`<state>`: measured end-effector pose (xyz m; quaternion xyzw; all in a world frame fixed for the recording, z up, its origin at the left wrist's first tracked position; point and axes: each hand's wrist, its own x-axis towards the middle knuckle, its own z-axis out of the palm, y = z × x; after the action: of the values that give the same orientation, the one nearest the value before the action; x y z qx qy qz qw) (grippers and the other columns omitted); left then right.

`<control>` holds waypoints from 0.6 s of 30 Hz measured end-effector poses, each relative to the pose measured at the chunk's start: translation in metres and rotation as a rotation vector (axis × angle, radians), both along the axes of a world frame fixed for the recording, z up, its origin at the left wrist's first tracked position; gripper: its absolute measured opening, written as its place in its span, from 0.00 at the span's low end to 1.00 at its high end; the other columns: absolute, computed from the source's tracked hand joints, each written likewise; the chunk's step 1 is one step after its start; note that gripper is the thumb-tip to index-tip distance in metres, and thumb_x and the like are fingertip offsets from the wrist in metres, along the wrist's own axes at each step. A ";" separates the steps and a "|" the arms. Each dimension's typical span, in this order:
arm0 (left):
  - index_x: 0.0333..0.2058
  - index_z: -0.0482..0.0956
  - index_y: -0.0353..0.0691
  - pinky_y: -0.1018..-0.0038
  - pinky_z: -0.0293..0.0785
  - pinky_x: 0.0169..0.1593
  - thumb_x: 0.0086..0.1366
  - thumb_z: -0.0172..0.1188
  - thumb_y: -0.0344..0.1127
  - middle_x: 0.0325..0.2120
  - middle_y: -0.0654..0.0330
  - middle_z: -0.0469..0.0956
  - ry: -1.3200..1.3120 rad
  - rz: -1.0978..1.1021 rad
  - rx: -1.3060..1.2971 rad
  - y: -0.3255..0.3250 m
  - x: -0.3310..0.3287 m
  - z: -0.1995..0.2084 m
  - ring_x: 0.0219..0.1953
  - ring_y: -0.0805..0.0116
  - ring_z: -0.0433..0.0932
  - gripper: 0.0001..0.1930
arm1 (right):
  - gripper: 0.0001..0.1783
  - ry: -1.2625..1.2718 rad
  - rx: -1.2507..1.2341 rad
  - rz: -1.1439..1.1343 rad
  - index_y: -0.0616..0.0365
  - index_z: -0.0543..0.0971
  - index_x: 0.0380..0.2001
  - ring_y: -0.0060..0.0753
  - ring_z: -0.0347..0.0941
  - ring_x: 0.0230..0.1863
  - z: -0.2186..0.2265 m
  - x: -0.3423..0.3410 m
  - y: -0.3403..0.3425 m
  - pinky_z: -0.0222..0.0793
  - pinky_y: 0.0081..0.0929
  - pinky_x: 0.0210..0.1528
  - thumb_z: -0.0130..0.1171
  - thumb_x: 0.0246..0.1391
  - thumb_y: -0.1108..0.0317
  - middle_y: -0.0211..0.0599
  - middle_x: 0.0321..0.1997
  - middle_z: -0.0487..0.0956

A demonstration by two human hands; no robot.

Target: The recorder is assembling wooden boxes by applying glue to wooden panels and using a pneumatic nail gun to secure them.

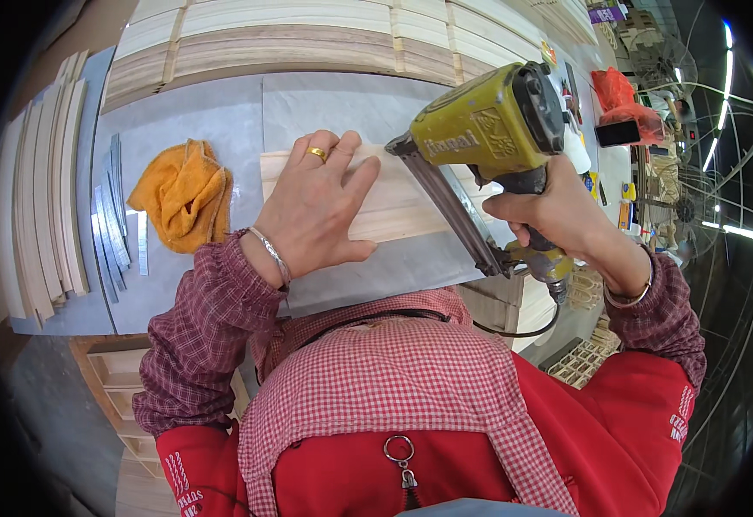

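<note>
I am resting my left hand [307, 205] on the wooden board [393, 207], which is lying on the desk [342, 105]. Left of that hand, a cloth [185, 196] is lying; farther left, staple strips [112, 234] are sitting, then wooden slats [53, 189]. Beyond it, bundled boards [299, 43] are stretching across. To its right, my right hand [557, 211] is holding the nail gun [488, 121]; farther right, a phone [619, 133] is sitting.

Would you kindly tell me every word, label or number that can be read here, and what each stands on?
I'll locate the lettering without copying it:
Yellow-green nail gun, in the right hand: large raised lettering, legible.
Left red sleeve: white print, partly legible.
Right red sleeve: white print, small and steeply angled.
Purple package: print too small to read surely.
</note>
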<state>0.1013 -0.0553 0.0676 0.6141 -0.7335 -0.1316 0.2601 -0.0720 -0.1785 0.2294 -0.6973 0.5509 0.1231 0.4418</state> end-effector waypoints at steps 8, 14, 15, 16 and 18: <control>0.48 0.70 0.35 0.58 0.54 0.64 0.43 0.67 0.45 0.54 0.47 0.65 0.064 0.130 -0.192 0.026 -0.016 -0.009 0.59 0.53 0.62 0.34 | 0.11 0.052 -0.031 0.032 0.66 0.75 0.31 0.20 0.61 0.10 -0.001 0.004 0.006 0.56 0.16 0.15 0.60 0.41 0.73 0.30 0.13 0.69; 0.39 0.76 0.30 0.63 0.65 0.61 0.51 0.60 0.28 0.48 0.48 0.73 0.072 0.315 -0.456 0.059 -0.061 -0.028 0.53 0.56 0.72 0.15 | 0.12 0.022 -0.135 0.044 0.65 0.74 0.33 0.20 0.61 0.11 0.006 0.014 0.013 0.56 0.15 0.15 0.60 0.43 0.76 0.30 0.14 0.70; 0.38 0.76 0.29 0.64 0.67 0.60 0.52 0.59 0.26 0.47 0.49 0.75 0.091 0.347 -0.511 0.063 -0.066 -0.031 0.52 0.57 0.73 0.13 | 0.11 0.017 -0.147 0.047 0.65 0.74 0.33 0.20 0.61 0.12 0.006 0.017 0.015 0.56 0.16 0.15 0.60 0.43 0.76 0.30 0.14 0.70; 0.38 0.76 0.29 0.64 0.67 0.60 0.52 0.59 0.26 0.47 0.49 0.75 0.097 0.364 -0.512 0.063 -0.068 -0.034 0.52 0.57 0.73 0.13 | 0.11 0.026 -0.149 0.062 0.65 0.74 0.33 0.20 0.61 0.12 0.005 0.021 0.016 0.56 0.16 0.15 0.60 0.43 0.76 0.30 0.14 0.70; 0.36 0.77 0.29 0.66 0.69 0.58 0.52 0.58 0.26 0.45 0.50 0.76 0.102 0.373 -0.566 0.060 -0.066 -0.041 0.49 0.58 0.75 0.11 | 0.11 0.017 -0.165 0.120 0.65 0.74 0.33 0.20 0.61 0.12 0.005 0.031 0.019 0.56 0.15 0.15 0.61 0.43 0.76 0.30 0.14 0.70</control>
<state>0.0355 0.0044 0.0264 0.6335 -0.6021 0.0965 0.4762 -0.0412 -0.1597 0.2346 -0.7620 0.5201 0.1092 0.3700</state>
